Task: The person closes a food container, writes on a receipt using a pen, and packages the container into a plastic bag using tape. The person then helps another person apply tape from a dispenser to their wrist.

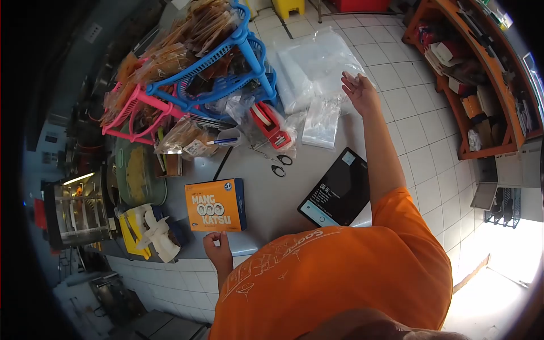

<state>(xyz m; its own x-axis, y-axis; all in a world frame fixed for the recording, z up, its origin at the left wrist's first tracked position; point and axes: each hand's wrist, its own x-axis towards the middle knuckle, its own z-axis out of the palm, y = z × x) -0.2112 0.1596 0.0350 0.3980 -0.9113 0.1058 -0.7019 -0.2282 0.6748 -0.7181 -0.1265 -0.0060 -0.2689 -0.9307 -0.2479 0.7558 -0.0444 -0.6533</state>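
My left hand [219, 247] is at the near edge of an orange and dark blue box [214, 205] printed "MANG KATSU". Its fingers are curled, with one tip close to or touching the box, and I see nothing in them. Out to the far right, my right hand [358, 90] reaches over clear plastic bags [317, 71], fingers stretched and apart. A smaller stack of clear bags [321, 123] lies just nearer to me. Below the right forearm rests a black tablet [335, 188] with a lit screen showing 08:16.
Black-handled scissors [279, 168] and a red tape dispenser [271, 126] lie mid-table. Blue [226, 73] and pink racks [136, 113] hold packaged snacks. A green-lidded container [136, 173] and yellow tray [133, 232] stand left; an orange shelf [470, 73] stands right.
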